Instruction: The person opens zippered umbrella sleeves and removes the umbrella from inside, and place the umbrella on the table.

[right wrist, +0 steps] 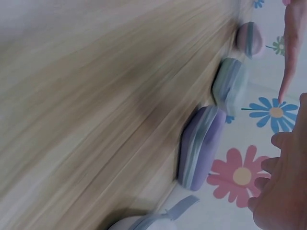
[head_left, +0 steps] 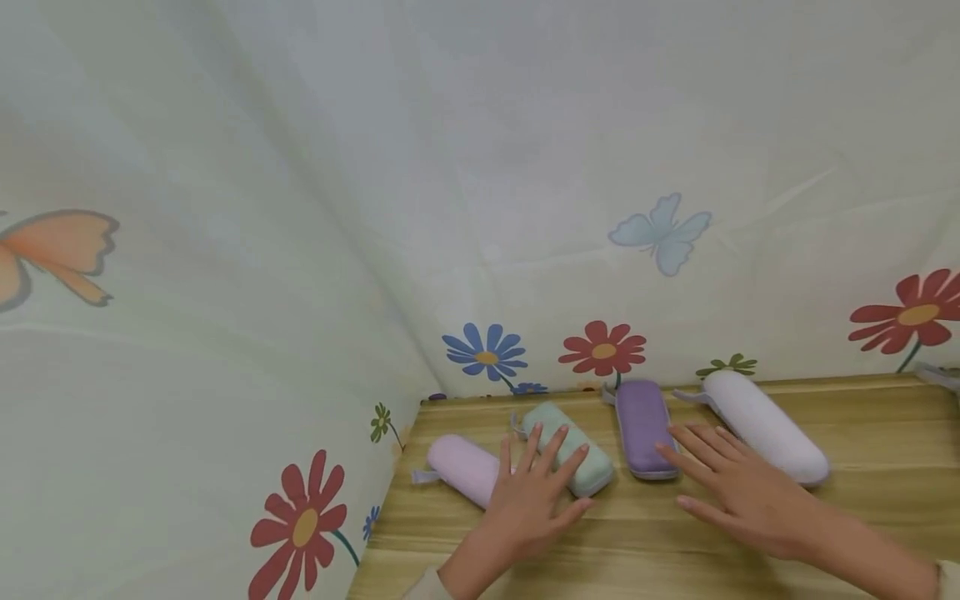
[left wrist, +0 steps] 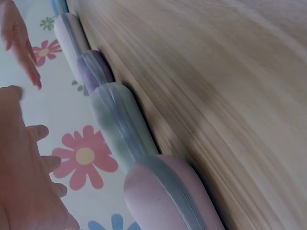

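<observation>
Four zippered soft cases lie in a row on the wooden surface, each with a strap at one end or a zip band around its side. From the left they are a pink case [head_left: 459, 465], a light green case [head_left: 596, 472], a purple case [head_left: 642, 423] and a white case [head_left: 767, 421]. Spread fingers of my left hand [head_left: 525, 504] overlap the green case in the head view; the left wrist view shows that hand raised off the cases. My right hand [head_left: 753, 500], fingers extended, hovers beside the purple and white cases. Neither hand holds anything.
A pale cloth [head_left: 525, 167] printed with flowers and butterflies stands behind and to the left of the wooden surface [head_left: 885, 433]. At the far right edge a grey strap [head_left: 933, 375] enters the view. A blue item [left wrist: 59, 5] lies beyond the white case.
</observation>
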`<state>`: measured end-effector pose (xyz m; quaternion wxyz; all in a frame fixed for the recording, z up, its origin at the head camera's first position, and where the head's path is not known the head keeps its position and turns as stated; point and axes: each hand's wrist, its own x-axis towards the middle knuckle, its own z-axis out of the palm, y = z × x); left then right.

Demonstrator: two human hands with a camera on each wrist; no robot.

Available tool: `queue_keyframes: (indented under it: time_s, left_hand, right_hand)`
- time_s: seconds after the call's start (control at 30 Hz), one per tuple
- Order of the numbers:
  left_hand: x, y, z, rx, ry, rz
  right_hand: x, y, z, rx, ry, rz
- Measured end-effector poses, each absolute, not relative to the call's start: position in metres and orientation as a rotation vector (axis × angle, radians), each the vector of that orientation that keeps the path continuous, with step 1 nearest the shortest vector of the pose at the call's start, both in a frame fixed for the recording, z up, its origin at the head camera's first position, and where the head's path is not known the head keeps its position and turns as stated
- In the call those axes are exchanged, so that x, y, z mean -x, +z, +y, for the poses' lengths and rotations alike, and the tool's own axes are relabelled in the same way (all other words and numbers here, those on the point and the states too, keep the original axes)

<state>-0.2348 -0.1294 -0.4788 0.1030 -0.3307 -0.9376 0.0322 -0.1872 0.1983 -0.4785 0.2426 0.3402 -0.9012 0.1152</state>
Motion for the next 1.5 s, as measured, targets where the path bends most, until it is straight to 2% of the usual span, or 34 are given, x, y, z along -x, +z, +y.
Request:
queue_keyframes:
  time_s: [0.53,0.9,1.5]
  left_hand:
    - [0.225,-0.486,-0.167,0.657,-0.078,-2.860]
    - [0.235,-0.486,-0.186,0.158,-0.200,-2.816]
    - [0.248,-0.486,-0.201,-0.093,-0.359,-2.848]
  right_hand:
    - [0.200,-0.475,0.155,-0.955,0.406,-2.536]
    - [0.219,-0.472,0.122,-1.054,0.574,-2.415]
    - [0.240,-0.465,0.064,-1.069,0.614,-2.497]
